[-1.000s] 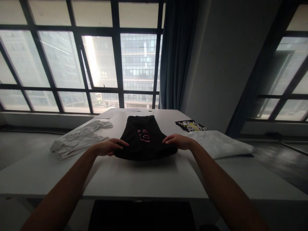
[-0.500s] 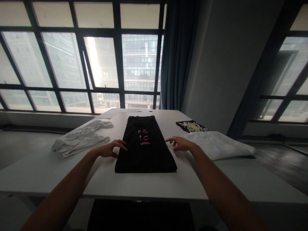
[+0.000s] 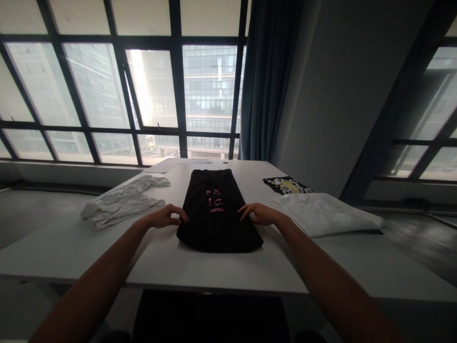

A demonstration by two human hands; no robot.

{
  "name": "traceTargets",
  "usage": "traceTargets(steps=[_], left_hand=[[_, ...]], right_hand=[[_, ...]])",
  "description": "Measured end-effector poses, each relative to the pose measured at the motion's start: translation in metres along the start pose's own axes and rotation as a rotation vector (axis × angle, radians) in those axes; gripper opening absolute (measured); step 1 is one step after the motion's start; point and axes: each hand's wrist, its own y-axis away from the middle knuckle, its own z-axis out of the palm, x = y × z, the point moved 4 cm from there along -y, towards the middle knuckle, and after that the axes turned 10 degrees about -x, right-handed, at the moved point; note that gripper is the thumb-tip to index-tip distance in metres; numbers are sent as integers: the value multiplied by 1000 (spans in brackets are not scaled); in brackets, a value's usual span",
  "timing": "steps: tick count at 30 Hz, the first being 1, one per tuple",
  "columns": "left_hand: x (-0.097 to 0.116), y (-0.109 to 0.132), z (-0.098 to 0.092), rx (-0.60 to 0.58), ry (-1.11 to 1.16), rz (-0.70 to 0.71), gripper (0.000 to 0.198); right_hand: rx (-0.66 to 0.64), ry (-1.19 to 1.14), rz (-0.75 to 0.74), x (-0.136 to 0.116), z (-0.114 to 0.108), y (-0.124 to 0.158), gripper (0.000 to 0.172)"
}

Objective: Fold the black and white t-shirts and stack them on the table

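Observation:
A black T-shirt (image 3: pixel 217 233), folded into a long panel with pink lettering, lies in front of me on the white table (image 3: pixel 217 272). My left hand (image 3: pixel 165 217) pinches its left edge between thumb and fingers. On the opposite edge my right hand (image 3: pixel 261 214) has its fingers closed on the cloth, level with the lettering. Between the hands the fabric bulges a little, and the near hem curves.
Crumpled white clothing (image 3: pixel 123 202) lies on the table's left. To the right are a folded white cloth (image 3: pixel 326 214) and a black printed cloth (image 3: pixel 288 185) with white and yellow patterns. Paper sheets (image 3: pixel 162 165) lie at the far edge, before the windows.
Both hands have closed on the side edges of the black T-shirt. Its near corners have drawn in and the flat panel now bulges. The view has shifted slightly.

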Motion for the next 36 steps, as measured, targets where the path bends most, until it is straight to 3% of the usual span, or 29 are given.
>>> traceTargets(steps=[3,8,12,14,16,18,20,23,27,29,31,33,36], left_hand=[[13,3,-2,-30,53,18,17],[29,13,1,-154,184,-135,18],[33,16,1,-149,340,-110,26],[28,9,-5,4,458,-68,36],[16,0,-16,323,554,-37,46],[-2,-5,-23,641,600,-108,56],[-22,-9,-22,782,609,-287,63],[-44,-9,-15,716,555,-479,71],[-55,-9,-8,568,392,-506,74],[-54,-11,-7,571,290,-507,70],[-51,-14,-8,606,203,-491,62],[-45,-16,-11,634,158,-460,56],[-34,-13,-19,706,113,-369,59]], right_hand=[[-38,-91,-18,4,-8,8,45],[-184,-265,-16,-1,-13,25,25],[-344,-479,-44,-14,-6,29,31],[-249,-598,-89,-15,-7,19,37],[44,-683,-69,-4,-12,4,38],[340,-724,75,14,-13,-10,38],[466,-738,278,32,-6,-20,43],[439,-710,433,47,4,-27,59],[376,-684,403,51,9,-26,81],[354,-664,373,50,10,-26,77],[366,-565,334,46,8,-28,64],[424,-412,267,39,4,-31,53],[554,-214,101,27,-2,-34,54]])
